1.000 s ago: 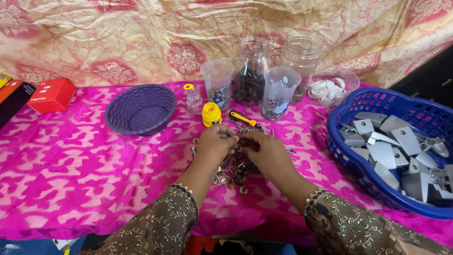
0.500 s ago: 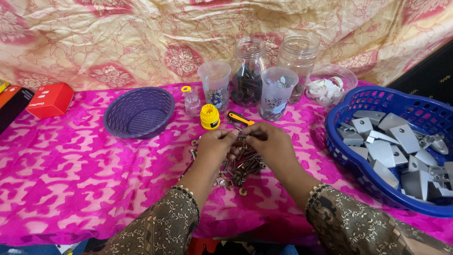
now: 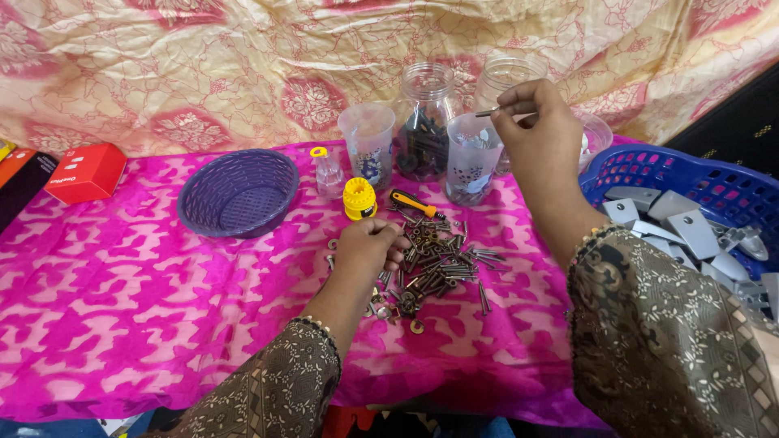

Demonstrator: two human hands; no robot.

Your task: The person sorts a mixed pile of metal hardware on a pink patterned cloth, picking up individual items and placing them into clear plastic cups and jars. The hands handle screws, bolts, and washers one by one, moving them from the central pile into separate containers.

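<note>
— What was she holding up?

— A thin grey screw, pinched in the right hand fingertips above the clear cup, lying level, tip pointing left.

— And the other?

— The left hand rested curled on the screw pile — grip unclear.

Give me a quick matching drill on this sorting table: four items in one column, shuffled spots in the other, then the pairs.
1. purple basket
2. red box
3. blue basket
4. screw pile

A. far left edge
B. under the left hand
C. right side, holding grey plates
D. left of the yellow tape measure

Pairs: 1-D, 2-A, 3-C, 4-B
</note>
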